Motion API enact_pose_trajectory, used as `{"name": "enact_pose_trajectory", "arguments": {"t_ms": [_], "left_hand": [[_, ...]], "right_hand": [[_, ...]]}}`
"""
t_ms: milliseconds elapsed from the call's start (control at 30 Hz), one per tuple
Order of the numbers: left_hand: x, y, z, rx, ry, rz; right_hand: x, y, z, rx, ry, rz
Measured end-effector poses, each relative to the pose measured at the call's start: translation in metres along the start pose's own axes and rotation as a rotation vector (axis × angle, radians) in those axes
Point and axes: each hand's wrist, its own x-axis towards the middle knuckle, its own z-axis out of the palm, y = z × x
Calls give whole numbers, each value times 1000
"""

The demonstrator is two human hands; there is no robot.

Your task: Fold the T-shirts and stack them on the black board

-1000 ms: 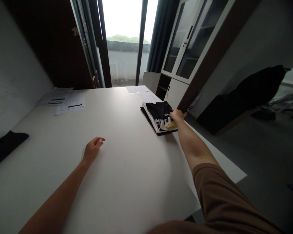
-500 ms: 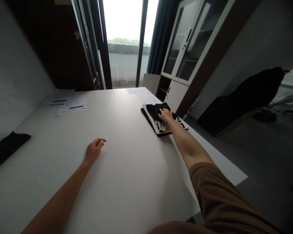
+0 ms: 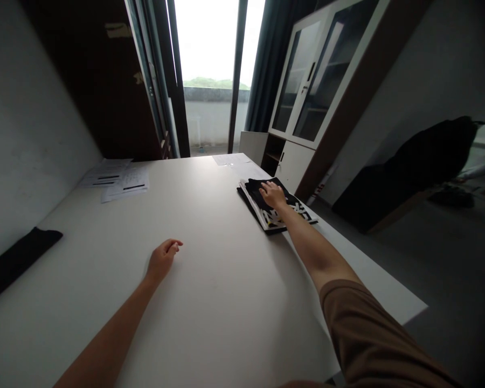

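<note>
Over at the right side of the white table lies a stack of folded clothes (image 3: pixel 255 195), black on top with white and yellow print, and white and black layers beneath. My right hand (image 3: pixel 273 195) rests flat on the top black garment, fingers spread a little. My forearm covers part of its print. My left hand (image 3: pixel 164 258) lies on the bare tabletop, left of the stack and apart from it. Its fingers are loosely curled, and I see nothing in them.
Printed papers (image 3: pixel 125 183) lie at the table's far left, with more sheets (image 3: pixel 230 160) at the far edge. A black cloth-like piece (image 3: pixel 22 256) is at the near left. Beyond the white table (image 3: pixel 210 323) stand a glass-door cabinet (image 3: pixel 303 91) and a window.
My right hand has flattened on the top garment, which was bunched under its fingers and now looks smoother. My left hand stays curled on the table. The view has tilted slightly.
</note>
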Motion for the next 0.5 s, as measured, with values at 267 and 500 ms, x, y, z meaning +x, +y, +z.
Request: {"name": "enact_pose_trajectory", "arguments": {"t_ms": [267,500], "left_hand": [[-3,9,-1,79,-34,-7],[-3,6,0,95,-32,-10]], "right_hand": [[-25,69,-13,-30,-107,144],[-65,51,5,-68,-110,152]]}}
